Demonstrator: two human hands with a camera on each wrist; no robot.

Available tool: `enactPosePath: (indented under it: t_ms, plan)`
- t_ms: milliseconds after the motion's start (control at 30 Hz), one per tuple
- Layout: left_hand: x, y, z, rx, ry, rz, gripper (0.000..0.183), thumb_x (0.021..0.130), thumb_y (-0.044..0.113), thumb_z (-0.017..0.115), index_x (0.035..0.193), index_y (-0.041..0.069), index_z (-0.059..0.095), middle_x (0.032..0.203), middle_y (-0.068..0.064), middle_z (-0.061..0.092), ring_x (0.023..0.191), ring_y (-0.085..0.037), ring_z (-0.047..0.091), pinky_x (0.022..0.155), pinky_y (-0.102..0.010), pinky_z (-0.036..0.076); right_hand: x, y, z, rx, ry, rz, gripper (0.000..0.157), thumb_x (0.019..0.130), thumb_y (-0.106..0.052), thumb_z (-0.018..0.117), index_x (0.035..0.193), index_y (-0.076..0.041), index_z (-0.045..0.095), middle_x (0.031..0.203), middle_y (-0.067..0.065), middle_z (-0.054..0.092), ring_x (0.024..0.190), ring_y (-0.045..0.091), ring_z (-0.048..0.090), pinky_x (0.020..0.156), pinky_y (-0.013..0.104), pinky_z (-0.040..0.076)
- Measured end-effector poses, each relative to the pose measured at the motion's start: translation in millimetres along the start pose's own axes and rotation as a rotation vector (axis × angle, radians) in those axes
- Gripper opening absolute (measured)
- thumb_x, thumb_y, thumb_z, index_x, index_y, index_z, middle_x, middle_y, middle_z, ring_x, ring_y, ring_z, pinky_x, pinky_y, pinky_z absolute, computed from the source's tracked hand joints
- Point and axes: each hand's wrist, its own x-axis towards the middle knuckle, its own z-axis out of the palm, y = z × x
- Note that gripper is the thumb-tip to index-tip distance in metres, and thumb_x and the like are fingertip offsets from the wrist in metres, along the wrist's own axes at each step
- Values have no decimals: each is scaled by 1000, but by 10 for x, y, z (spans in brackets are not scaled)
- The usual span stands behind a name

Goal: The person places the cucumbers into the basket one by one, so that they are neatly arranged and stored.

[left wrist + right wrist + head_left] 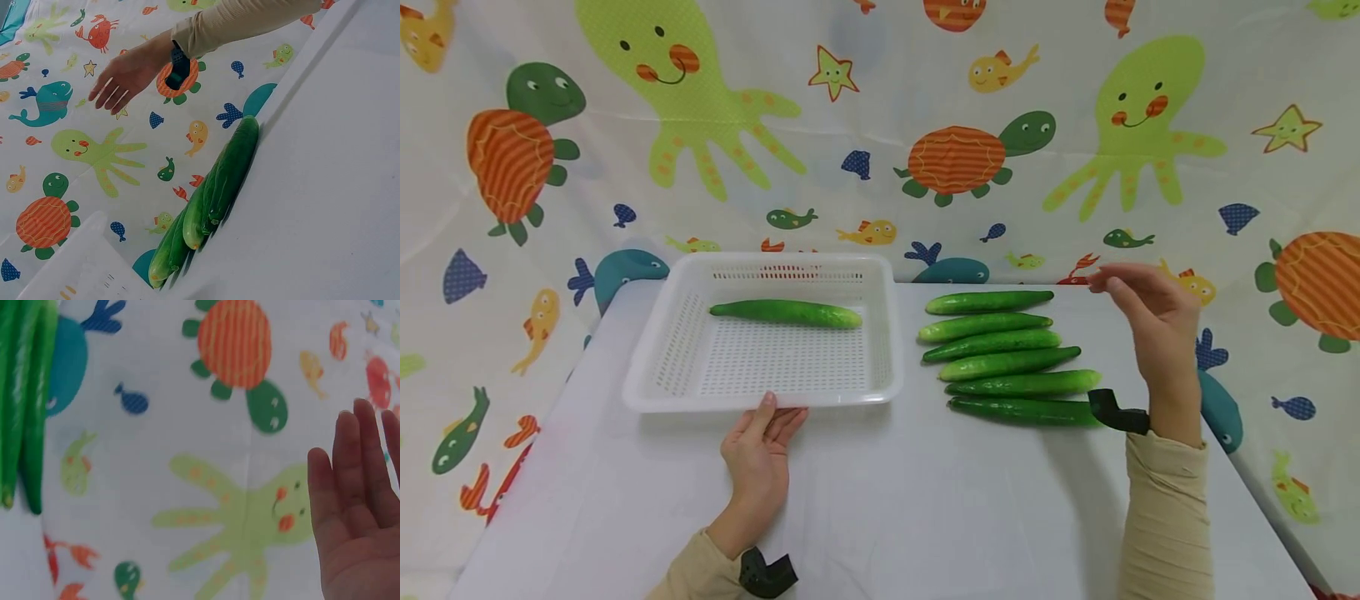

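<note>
White basket holds a cucumber only head view shows.

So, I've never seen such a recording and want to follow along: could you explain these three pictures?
There is no machine here, just a person's two bare hands. The widest picture comes from a camera worn on the head; the others, from one on each wrist. On the flat white tabletop lie six long green cucumbers in a row; to their left is a rectangular, perforated white plastic basket with a seventh green cucumber inside. The left hand grips the basket's near edge; the right hand is raised to the row's right, holding nothing.
</note>
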Motion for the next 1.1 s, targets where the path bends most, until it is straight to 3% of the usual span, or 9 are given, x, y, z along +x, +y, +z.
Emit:
enactPosePath:
  t_ms: [133,267,433,667,900,1100]
  plan:
    - [4,5,1,-6,1,-6,15,95,4,68,87,-9,65,78,-19,71,70,-27,73,74,-41,64,-156,63,-315,31,99,72,22,97,7,57,110,25,57,99,18,71,90,25,67,94,26,56]
    - [5,9,5,-6,0,-5,14,95,3,66,87,-9,65,78,-19,71,70,-27,73,74,-41,64,-333,180,-582,126,129,143,21,99,9,52,110,27,55,98,18,70,89,26,68,92,26,58]
    - [1,7,8,2,-1,-3,14,97,3,64,89,-8,65,79,-18,71,71,-26,73,75,-41,64,-590,373,-849,149,115,260,22,101,6,50,112,24,57,101,15,70,93,23,69,91,26,58]
    - [-3,2,-2,-16,7,-11,13,94,3,67,89,-9,65,79,-19,72,70,-27,73,73,-40,64,-908,679,-1143,175,14,464,22,103,3,47,115,11,64,106,9,71,97,18,69,91,22,57]
    - [3,4,-3,-27,6,-14,13,94,3,68,89,-9,65,79,-19,71,69,-27,73,73,-40,64,-1105,893,-1280,21,-137,634,21,104,-5,50,112,3,68,106,-2,73,98,9,69,89,15,56]
    - [2,1,-13,-16,3,-11,15,94,4,69,87,-8,64,77,-18,71,68,-27,72,73,-40,64,-1225,984,-1308,-183,-255,694,24,103,-13,56,117,4,67,107,-9,72,104,0,62,87,7,50]
